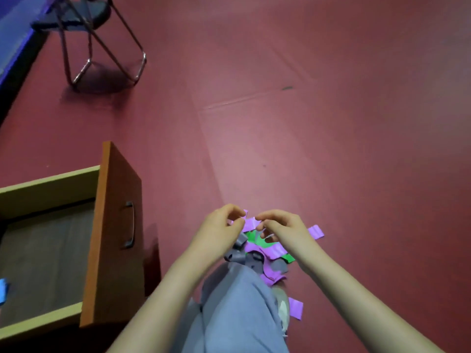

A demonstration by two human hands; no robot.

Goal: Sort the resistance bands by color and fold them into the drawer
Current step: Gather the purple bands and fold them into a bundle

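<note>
Pinching a flat purple rubber resistance band (249,223) above the mixed floor pile (265,256), left hand (223,229) and right hand (280,229) may drag tangled green ones along, far from the open wooden drawer (114,225)

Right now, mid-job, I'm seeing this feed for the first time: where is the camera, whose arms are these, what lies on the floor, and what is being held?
There is no machine here: these are a person's two bare arms. The single picture comes from a camera worn on the head, looking forward and down. The left hand and right hand pinch one purple band between them, above a loose pile of bands, purple, green and grey, on the red floor. The person's knee is nearest the camera. The open drawer stands to the left, and a chair farther off.
</note>
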